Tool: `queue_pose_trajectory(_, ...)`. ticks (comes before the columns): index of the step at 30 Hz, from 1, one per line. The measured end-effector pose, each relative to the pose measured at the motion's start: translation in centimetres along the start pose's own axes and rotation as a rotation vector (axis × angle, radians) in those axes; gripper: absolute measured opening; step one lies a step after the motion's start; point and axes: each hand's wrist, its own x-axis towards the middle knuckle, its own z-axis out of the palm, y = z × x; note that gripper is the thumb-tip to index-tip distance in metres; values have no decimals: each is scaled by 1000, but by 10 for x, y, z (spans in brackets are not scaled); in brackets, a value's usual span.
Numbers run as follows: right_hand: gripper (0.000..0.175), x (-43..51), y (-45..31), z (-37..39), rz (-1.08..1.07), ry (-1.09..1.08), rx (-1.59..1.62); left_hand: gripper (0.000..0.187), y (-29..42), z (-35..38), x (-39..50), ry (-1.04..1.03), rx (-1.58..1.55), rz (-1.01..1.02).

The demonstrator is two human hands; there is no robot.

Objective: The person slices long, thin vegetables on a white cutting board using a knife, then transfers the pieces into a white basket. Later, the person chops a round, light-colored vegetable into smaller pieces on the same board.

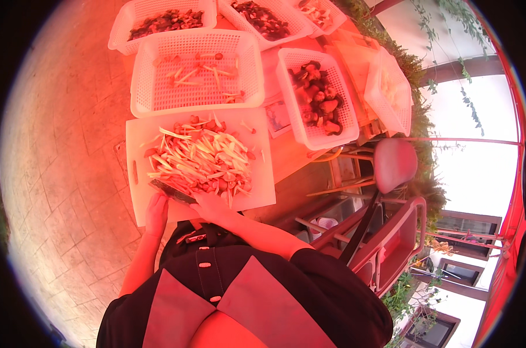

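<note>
A white cutting board [263, 174] with a handle slot lies before me on the table. On it is a broad heap of cut, pale-stemmed mushrooms [206, 152] with some brown caps. My right hand [210, 208] grips a knife [173, 191] at the board's near side. Its dark blade slants up to the left, against the near edge of the heap. My left hand [157, 211] is at the near left of the board, its fingertips close under the blade. Whether they touch or pinch the blade cannot be made out.
Beyond the board stands a white plastic basket [197, 37] with a few loose mushrooms. Another basket [319, 139] at right holds dark-capped mushrooms. Several more filled baskets stand farther back and right. Chairs [395, 165] crowd the right side; stone paving [71, 174] lies left.
</note>
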Motion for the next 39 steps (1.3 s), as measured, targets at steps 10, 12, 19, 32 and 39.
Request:
queue_pose_trajectory(10,38,16,16,-26,83,29,35,39,31,15,20,156,-155,-300)
queue_pose_trajectory(12,41,16,11,-30,43,29,60,45,34,26,25,73,-61,-215)
queue_pose_trajectory(19,26,-58,42,-229,-165,326,442,47,22,48,24,13,197,-243)
queue_pose_trajectory(32,26,-9,357,-663,-6,925,373,53,38,28,27,-158,330,-451)
queue_pose_trajectory(39,31,-3,380,-675,101,890,-168,61,28,15,34,-249,357,-370)
